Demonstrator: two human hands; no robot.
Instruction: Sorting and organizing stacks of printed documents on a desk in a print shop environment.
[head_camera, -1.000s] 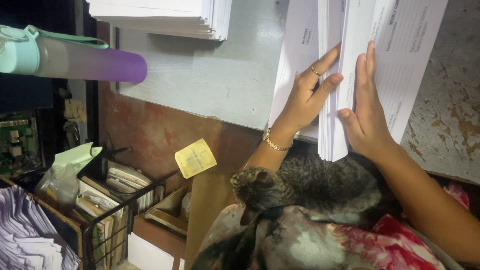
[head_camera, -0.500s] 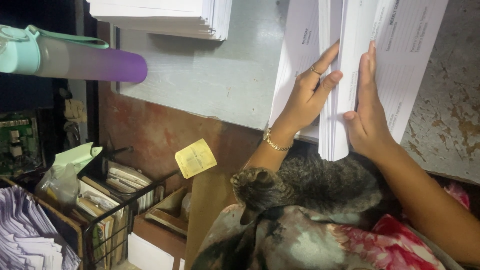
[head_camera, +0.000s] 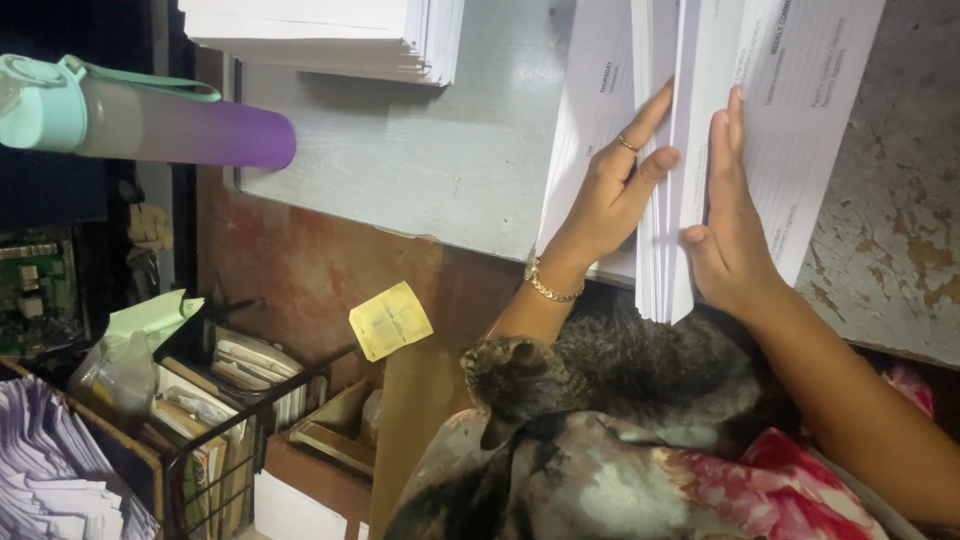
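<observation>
**Both hands square up a stack of printed sheets**

In the upper right of the frame, the left hand (head_camera: 612, 195) and the right hand (head_camera: 728, 225) press on either side of an upright stack of white printed sheets (head_camera: 668, 150) that stands on its edge on the grey bench (head_camera: 420, 170). The left grip is flat, fingers spread over the left face of the paper, thumb against the stack's edge; a ring and a gold bracelet (head_camera: 548, 288) show on it. The right grip is flat too, palm against the right side, fingers straight, closed round nothing.

A tabby cat (head_camera: 600, 365) lies on the person's lap, lower centre, just under the wrists. A second paper pile (head_camera: 330, 35) rests at the top of the bench. A purple bottle with a mint cap (head_camera: 150, 118) lies at upper left; a yellow note (head_camera: 390, 320) sits at centre.
</observation>
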